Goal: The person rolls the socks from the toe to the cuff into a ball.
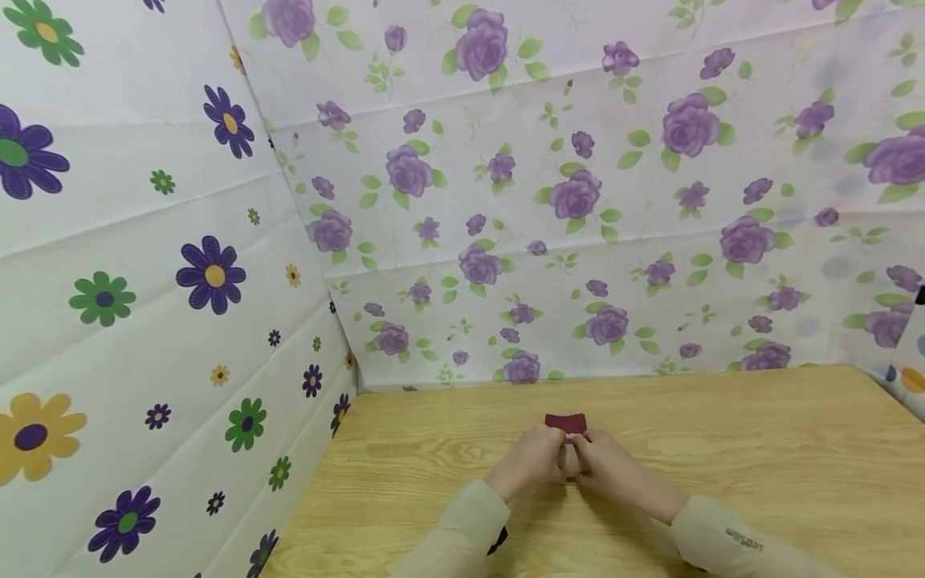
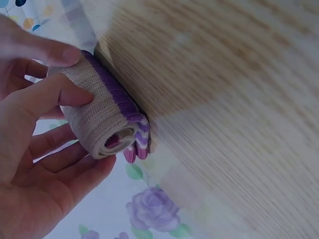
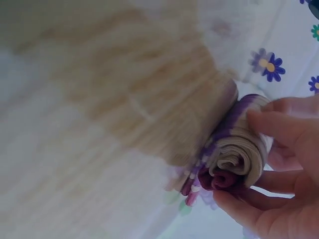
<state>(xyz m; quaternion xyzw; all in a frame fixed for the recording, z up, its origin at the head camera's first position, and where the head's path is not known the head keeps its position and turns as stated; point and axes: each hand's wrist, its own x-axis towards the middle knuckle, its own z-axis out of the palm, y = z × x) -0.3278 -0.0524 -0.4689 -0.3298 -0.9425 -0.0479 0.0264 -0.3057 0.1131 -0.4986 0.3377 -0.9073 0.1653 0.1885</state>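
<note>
A pair of socks (image 1: 566, 423) is rolled up from one end over the wooden table, with a flat maroon part sticking out on the far side. In the left wrist view the rolled socks (image 2: 97, 112) show beige ribbed knit, a purple band and striped edges. My left hand (image 1: 531, 459) grips one end of the roll, thumb on top and fingers underneath. At the other end my right hand (image 1: 620, 474) holds it the same way. The right wrist view shows the spiral of the rolled socks (image 3: 234, 154), with maroon fabric tucked at its lower side, against the right hand (image 3: 291, 164).
A wood-grain table (image 1: 433, 457) lies under both hands. Behind it hangs a white sheet (image 1: 506, 201) with purple roses, and on the left a sheet (image 1: 144, 321) with coloured daisies.
</note>
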